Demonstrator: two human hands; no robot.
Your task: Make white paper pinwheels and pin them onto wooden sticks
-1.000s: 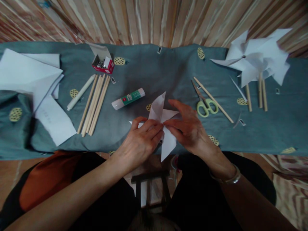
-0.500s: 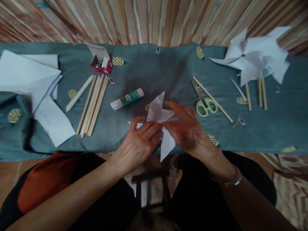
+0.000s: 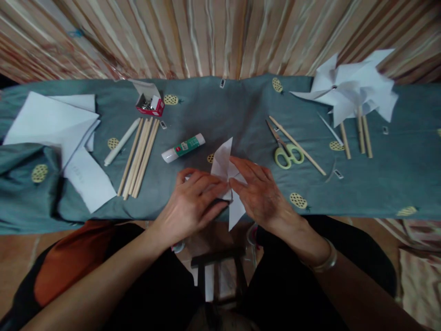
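A white paper pinwheel [image 3: 225, 161] lies at the near edge of the teal cloth-covered table [image 3: 379, 184]. My left hand [image 3: 193, 202] lies over its left side, fingers pressed down on the folded centre. My right hand [image 3: 257, 191] covers its right side, fingertips meeting the left hand's at the centre. Both hands press the paper; one blade sticks up behind them, another hangs over the table edge. A glue stick [image 3: 183, 147] lies just beyond the left hand. Green-handled scissors [image 3: 285, 151] lie to the right of the right hand.
A bundle of wooden sticks [image 3: 139, 156] and a white rod lie left of the glue. A red box of pins [image 3: 149, 104] stands behind them. White paper sheets [image 3: 51, 124] are at far left. Finished pinwheels on sticks [image 3: 347, 92] lie at far right. One loose stick [image 3: 298, 145] sits by the scissors.
The view shifted slightly down and left. My hands have closed in over the pinwheel's centre, covering more of the paper than a second ago.
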